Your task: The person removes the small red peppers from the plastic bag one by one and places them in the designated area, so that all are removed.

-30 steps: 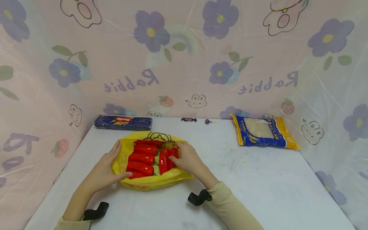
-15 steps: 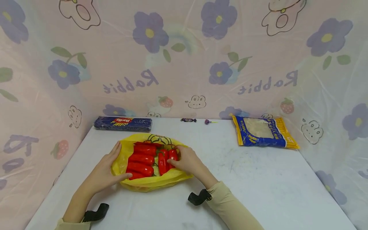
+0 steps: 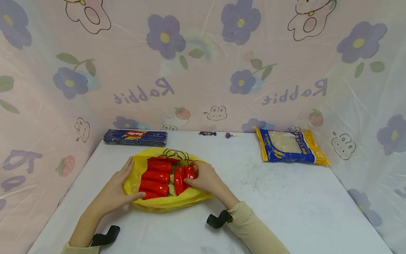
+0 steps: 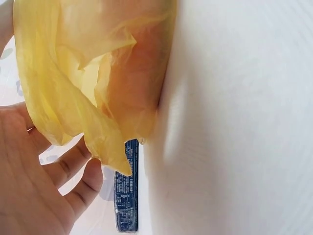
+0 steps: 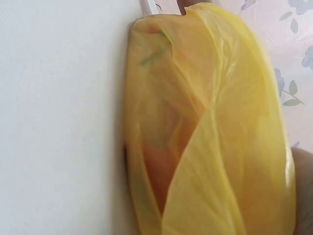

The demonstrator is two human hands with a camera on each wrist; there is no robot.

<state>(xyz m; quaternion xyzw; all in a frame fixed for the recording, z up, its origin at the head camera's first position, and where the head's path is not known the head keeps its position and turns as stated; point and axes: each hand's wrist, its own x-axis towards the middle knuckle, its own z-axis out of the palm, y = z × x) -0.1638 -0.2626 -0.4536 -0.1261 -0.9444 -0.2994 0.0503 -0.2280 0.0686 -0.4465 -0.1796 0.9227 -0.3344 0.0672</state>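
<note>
A yellow plastic bag [image 3: 171, 204] lies on the table with its mouth spread wide. Inside it are several long red peppers [image 3: 155, 176] with green stems, most lying crosswise on the left. Two more peppers [image 3: 179, 180] lie lengthwise at the right. My left hand [image 3: 112, 187] holds the bag's left rim, thumb over the edge near the lowest pepper; in the left wrist view its fingers [image 4: 73, 164] curl against the yellow film. My right hand [image 3: 209, 180] holds the rightmost pepper [image 3: 190, 172] with thumb and index finger; its other fingers are hidden.
A blue spaghetti pack [image 3: 135, 138] lies at the back left of the white table [image 3: 279, 208]. A wrapped candy [image 3: 207, 133] and a lollipop [image 3: 228, 135] lie at the back middle. A blue and yellow food packet [image 3: 290, 146] is at the back right, before a printed curtain [image 3: 203, 70].
My right thumb and the rightmost pepper have shifted slightly left, closer to the pepper beside it. My left hand has stayed in place on the bag.
</note>
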